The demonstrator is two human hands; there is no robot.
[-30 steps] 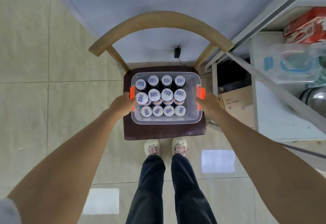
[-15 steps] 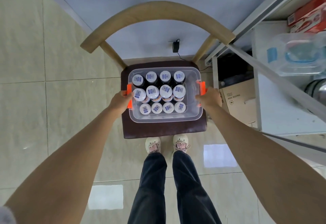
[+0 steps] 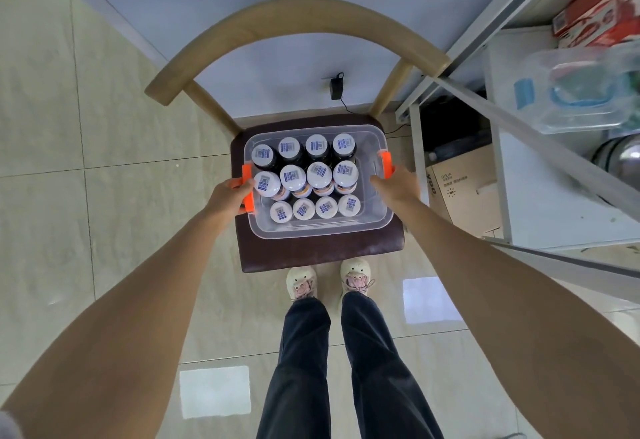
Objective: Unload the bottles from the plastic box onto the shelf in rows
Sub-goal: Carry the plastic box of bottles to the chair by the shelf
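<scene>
A clear plastic box [image 3: 320, 228] with orange side handles rests on a dark brown chair seat [image 3: 311, 253] in front of me. It holds several dark bottles [image 3: 319, 175] with white caps, standing upright in three rows. My left hand [image 3: 227, 198] is curled around the left orange handle [image 3: 246, 193]. My right hand [image 3: 398, 186] lies against the box's right rim just below the right orange handle [image 3: 388, 165], fingers stretched inward over the rim and holding nothing. The white shelf [image 3: 540, 206] stands to the right.
The chair's curved wooden backrest [image 3: 294, 19] arches beyond the box. On the shelf sit a clear container [image 3: 571, 92], a red carton [image 3: 602, 9] and a metal pot [image 3: 620, 158]. A cardboard box [image 3: 460, 193] stands on the floor beside the chair. My feet [image 3: 329, 279] touch the seat's front.
My right hand has come off the right orange handle and slid inward onto the rim. My left hand stays on the left handle. The box rests on the seat.
</scene>
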